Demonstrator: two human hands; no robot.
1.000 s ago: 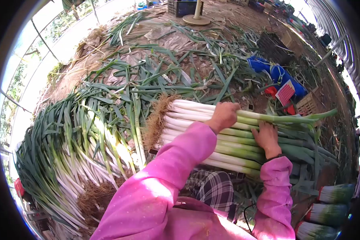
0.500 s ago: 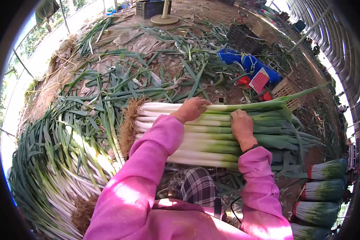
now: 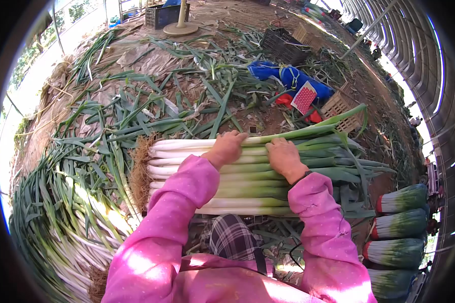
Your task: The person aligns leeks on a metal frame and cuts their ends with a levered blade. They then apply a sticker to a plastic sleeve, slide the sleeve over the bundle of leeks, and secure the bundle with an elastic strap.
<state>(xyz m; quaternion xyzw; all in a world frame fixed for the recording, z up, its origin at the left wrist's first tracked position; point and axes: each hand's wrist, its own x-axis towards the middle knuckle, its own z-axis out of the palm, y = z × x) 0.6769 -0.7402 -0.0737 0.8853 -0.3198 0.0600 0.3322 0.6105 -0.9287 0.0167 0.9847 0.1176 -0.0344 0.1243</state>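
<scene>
A broad row of long green onions point(image 3: 222, 177) lies side by side in front of me, white stems to the left and green leaves to the right. Their roots point(image 3: 141, 169) form a brown tangle at the left end. My left hand point(image 3: 229, 148) rests across the white stems at the far side of the row, its fingers curled over the outermost ones. Farther along, where the stems turn green, my right hand point(image 3: 286, 157) presses down with bent fingers around the far onions. The fingertips of both hands are partly hidden.
Loose green onions point(image 3: 81, 217) are heaped at the left. Tied bundles point(image 3: 397, 224) stand in a line at the right. Beyond the row lie scattered leaves, a blue sack point(image 3: 288, 78), a tan crate point(image 3: 341, 111) and a black crate point(image 3: 283, 46). A round-based post point(image 3: 181, 29) stands farther back.
My right hand has shifted a little toward my left hand and the far edge of the row. The whole view has moved slightly; the onions stay lying in place.
</scene>
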